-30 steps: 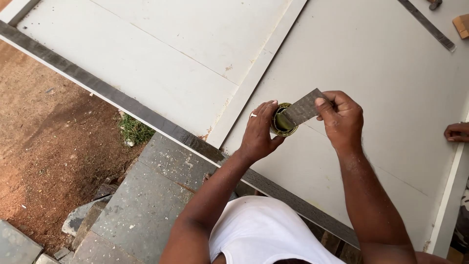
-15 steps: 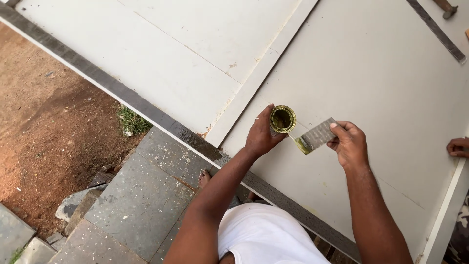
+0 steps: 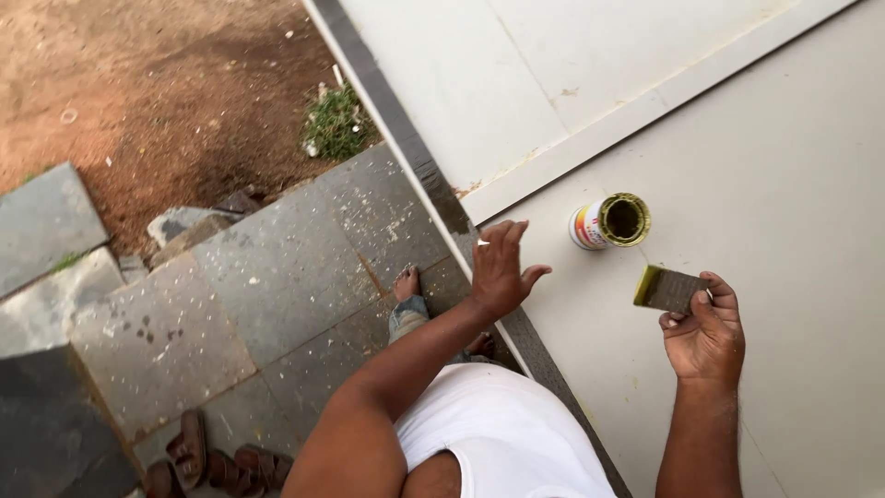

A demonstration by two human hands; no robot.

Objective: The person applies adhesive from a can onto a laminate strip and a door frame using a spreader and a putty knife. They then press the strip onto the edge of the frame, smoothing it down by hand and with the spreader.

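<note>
From the head camera, looking straight down, take the small open tin (image 3: 611, 221) as the marker: it stands upright on the pale flat panel (image 3: 784, 184), close to the raised strip that crosses the board. Just below and to the right of the tin, the right hand (image 3: 705, 334) pinches a flat scraper blade (image 3: 668, 289) by its near end, fingers curled round it, the far edge smeared with greenish-yellow paste. The left hand (image 3: 501, 270) hangs open to the left of the tin, fingers spread, gripping nothing and not touching it.

The blade looks thin, stiff and light, I'd say; the clean near end is the place to hold it, since the loaded edge would smear. The tin seems small and light, easily tipped if knocked, and best taken round its side wall; its rim looks tacky.

How full the tin is I cannot tell: the inside is dark. The right fingers cover the blade's near end. The panel runs out of the picture, and the sandals (image 3: 198, 456) far below-left of the tin are partly cut off.
</note>
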